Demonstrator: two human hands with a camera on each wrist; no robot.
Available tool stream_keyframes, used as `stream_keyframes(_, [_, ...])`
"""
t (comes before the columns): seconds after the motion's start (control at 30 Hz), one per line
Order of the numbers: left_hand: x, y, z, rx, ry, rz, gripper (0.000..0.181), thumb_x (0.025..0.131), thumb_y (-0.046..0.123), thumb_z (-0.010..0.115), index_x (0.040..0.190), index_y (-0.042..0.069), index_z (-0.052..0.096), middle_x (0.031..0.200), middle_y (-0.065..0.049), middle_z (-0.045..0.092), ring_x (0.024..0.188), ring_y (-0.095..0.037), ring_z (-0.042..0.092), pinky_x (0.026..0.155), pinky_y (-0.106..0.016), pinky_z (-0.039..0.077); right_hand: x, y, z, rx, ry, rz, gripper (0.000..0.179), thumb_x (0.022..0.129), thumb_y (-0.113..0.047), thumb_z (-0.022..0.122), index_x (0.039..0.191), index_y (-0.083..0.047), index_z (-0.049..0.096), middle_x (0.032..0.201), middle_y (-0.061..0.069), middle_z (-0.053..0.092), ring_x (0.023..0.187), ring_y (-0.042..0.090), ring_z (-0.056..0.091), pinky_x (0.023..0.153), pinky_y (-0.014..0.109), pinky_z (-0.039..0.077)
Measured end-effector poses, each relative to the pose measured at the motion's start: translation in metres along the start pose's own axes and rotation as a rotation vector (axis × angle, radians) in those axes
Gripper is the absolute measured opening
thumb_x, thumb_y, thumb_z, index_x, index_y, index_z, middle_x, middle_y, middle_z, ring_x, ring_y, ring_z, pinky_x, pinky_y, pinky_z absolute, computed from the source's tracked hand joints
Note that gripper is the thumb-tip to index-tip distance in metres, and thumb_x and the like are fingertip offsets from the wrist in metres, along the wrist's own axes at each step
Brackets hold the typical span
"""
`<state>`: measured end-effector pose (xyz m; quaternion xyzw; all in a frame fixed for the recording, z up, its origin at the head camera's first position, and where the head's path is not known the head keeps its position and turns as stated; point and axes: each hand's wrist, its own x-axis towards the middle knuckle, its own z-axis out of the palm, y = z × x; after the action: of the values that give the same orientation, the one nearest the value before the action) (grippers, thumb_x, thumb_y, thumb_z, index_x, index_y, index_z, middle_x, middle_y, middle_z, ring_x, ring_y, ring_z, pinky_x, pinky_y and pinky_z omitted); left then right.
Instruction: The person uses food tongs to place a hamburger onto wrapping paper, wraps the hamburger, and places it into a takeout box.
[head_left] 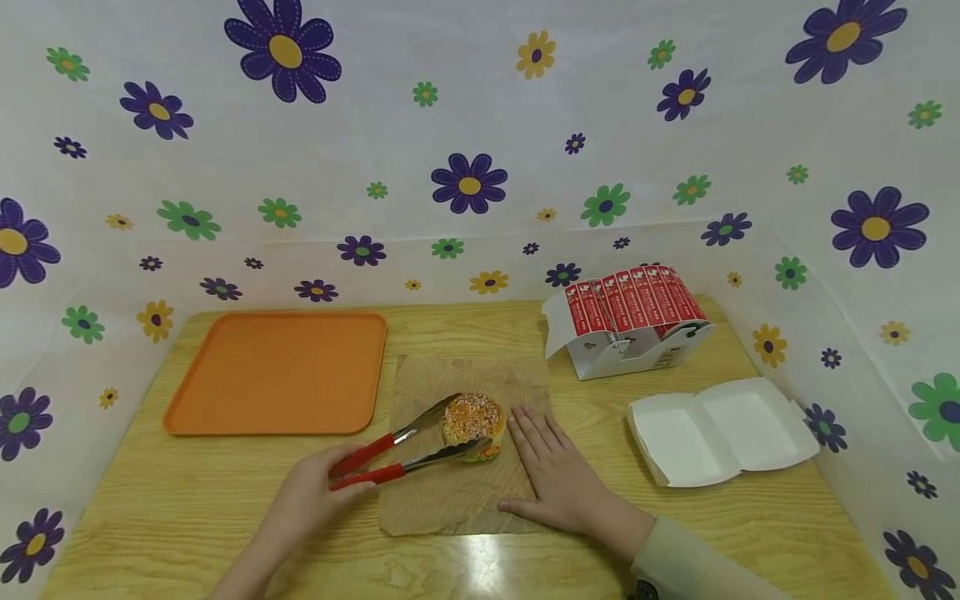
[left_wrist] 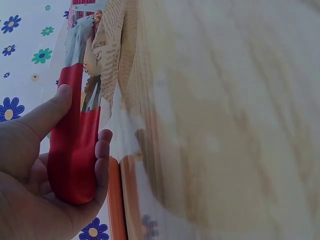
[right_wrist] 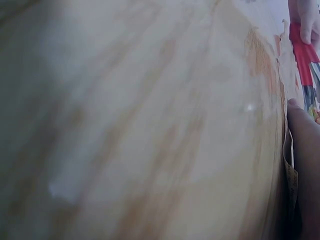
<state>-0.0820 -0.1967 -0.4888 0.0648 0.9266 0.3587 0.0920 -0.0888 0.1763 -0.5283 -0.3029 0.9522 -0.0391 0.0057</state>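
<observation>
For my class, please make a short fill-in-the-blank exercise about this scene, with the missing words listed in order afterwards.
1. The left hand holds tongs with handles coloured ____.
2. In the head view, the right hand rests on the paper to the ____ of the burger.
3. The tray is coloured ____.
4. The white clamshell box is not closed but ____.

Missing words: red; right; orange; open.

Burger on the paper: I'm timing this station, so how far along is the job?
Done: the brown paper lies spread under the burger. In hand: the left hand holds tongs around the burger; the right hand rests on the paper. Left, perhaps: wrapping, since the burger's top is uncovered.
</observation>
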Motion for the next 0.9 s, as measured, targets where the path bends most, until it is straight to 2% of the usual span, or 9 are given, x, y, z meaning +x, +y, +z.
stream_keyframes(0.2, [-0.002,-0.001,-0.004,-0.017,-0.002,-0.006,0.049,0.084,0.021,0.09,0.126,0.003,0.073,0.103,-0.003,0.082,0.092,-0.02,0.077,0.082,-0.039,0.065,0.0,0.0,0.0,0.005,-0.009,0.002,0.113,0.096,-0.077,0.054,0.167,0.004,0.021,0.177,0.023,0.013,0.166,0.037,0.016,0.134,0.056,0.023])
stream_keyframes(0.33, [-0.001,-0.003,-0.008,-0.001,0.02,-0.012,0.048,0.084,0.022,0.091,0.125,0.004,0.074,0.105,-0.005,0.081,0.089,-0.018,0.074,0.077,-0.033,0.062,0.0,0.0,0.0,0.0,-0.012,0.008,0.113,0.096,-0.077,0.054,0.167,0.004,0.02,0.177,0.022,0.013,0.166,0.036,0.016,0.134,0.055,0.023])
stream_keyframes(0.47, [0.002,-0.006,-0.013,0.02,0.038,0.0,0.05,0.085,0.025,0.09,0.127,0.005,0.073,0.108,-0.007,0.08,0.088,-0.016,0.068,0.072,-0.029,0.057,0.0,0.0,-0.001,0.002,-0.009,0.01,0.113,0.095,-0.077,0.055,0.167,0.004,0.021,0.177,0.022,0.014,0.166,0.036,0.016,0.134,0.055,0.023])
stream_keyframes(0.57, [0.004,-0.007,-0.019,0.019,0.049,0.022,0.051,0.087,0.024,0.089,0.129,0.003,0.071,0.109,-0.009,0.08,0.09,-0.019,0.071,0.072,-0.028,0.057,0.0,-0.001,-0.001,0.008,-0.01,0.01,0.113,0.095,-0.077,0.055,0.167,0.004,0.021,0.177,0.022,0.013,0.166,0.036,0.016,0.134,0.055,0.023])
stream_keyframes(0.73, [0.01,-0.01,-0.029,0.015,0.096,0.048,0.051,0.088,0.021,0.088,0.13,-0.002,0.069,0.108,-0.016,0.078,0.088,-0.024,0.073,0.066,-0.024,0.056,0.0,0.0,0.0,0.013,-0.011,0.011,0.113,0.095,-0.076,0.056,0.167,0.004,0.02,0.178,0.022,0.013,0.166,0.036,0.016,0.134,0.055,0.023])
stream_keyframes(0.9, [0.018,-0.017,-0.038,0.026,0.153,0.043,0.05,0.09,0.02,0.087,0.13,-0.004,0.069,0.106,-0.019,0.077,0.083,-0.021,0.066,0.062,-0.022,0.051,0.0,-0.001,-0.001,0.022,-0.012,0.013,0.113,0.095,-0.076,0.057,0.167,0.004,0.021,0.177,0.023,0.014,0.166,0.037,0.016,0.134,0.056,0.022])
